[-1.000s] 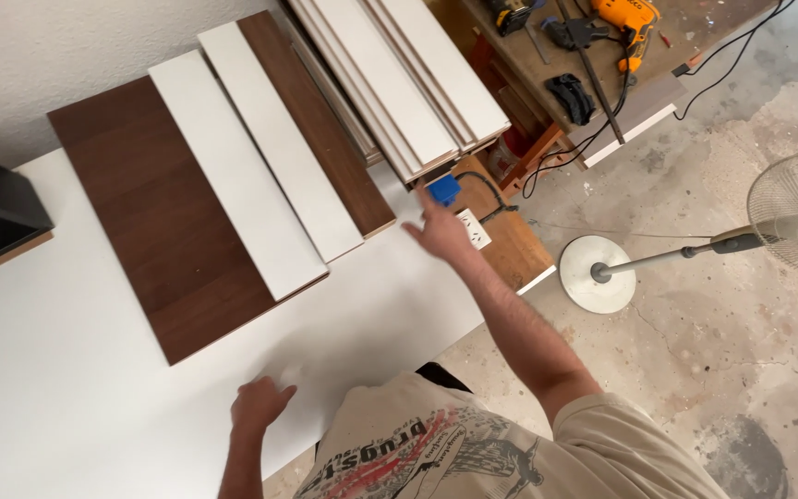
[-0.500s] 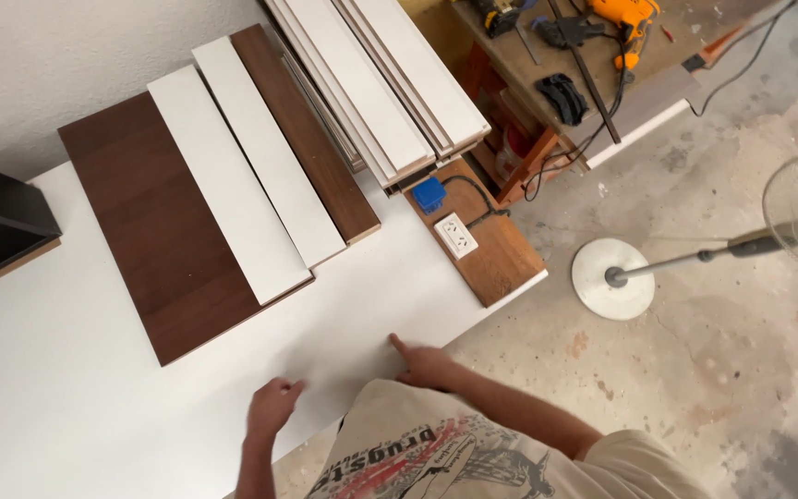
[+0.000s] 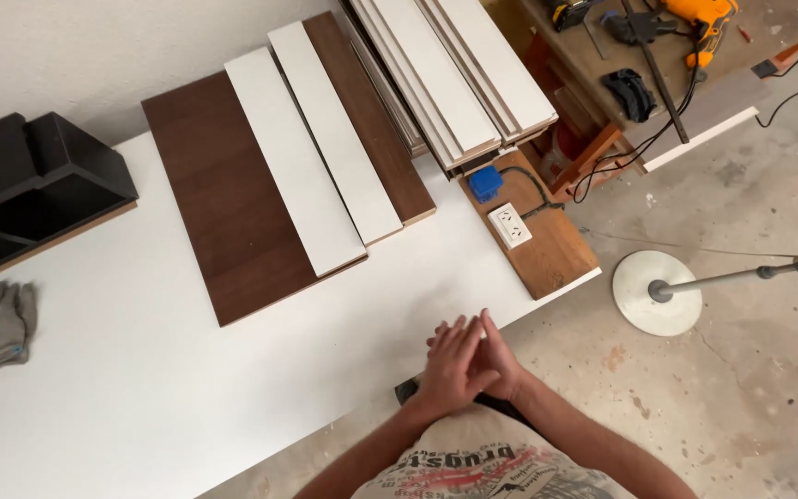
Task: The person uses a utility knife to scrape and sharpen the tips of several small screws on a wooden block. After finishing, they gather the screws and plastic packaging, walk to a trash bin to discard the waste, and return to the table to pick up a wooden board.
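Head view, looking down. The person stands at the near edge of the white tabletop (image 3: pixel 140 388). The left hand (image 3: pixel 450 365) and right hand (image 3: pixel 496 360) are pressed together palm to palm at about 5 o'clock in the frame, over the table edge. Fingers on both are stretched out and loose, not curled; they grip nothing and touch only each other.

Judgement: this reads as a pause between handling steps, hands free. Any next move calls for parting the hands and reaching toward 11 o'clock.

Nearest work pieces: the dark brown panel (image 3: pixel 223 203) lies flat at 11 o'clock from the hands, well apart, with two white boards (image 3: pixel 311 157) resting on it. The wooden block with a socket (image 3: pixel 533 236) sits at 1 o'clock, near. A grey glove (image 3: pixel 0 323) lies at 9 o'clock, far off. A fan base (image 3: pixel 656 292) stands on the floor at 2 o'clock.
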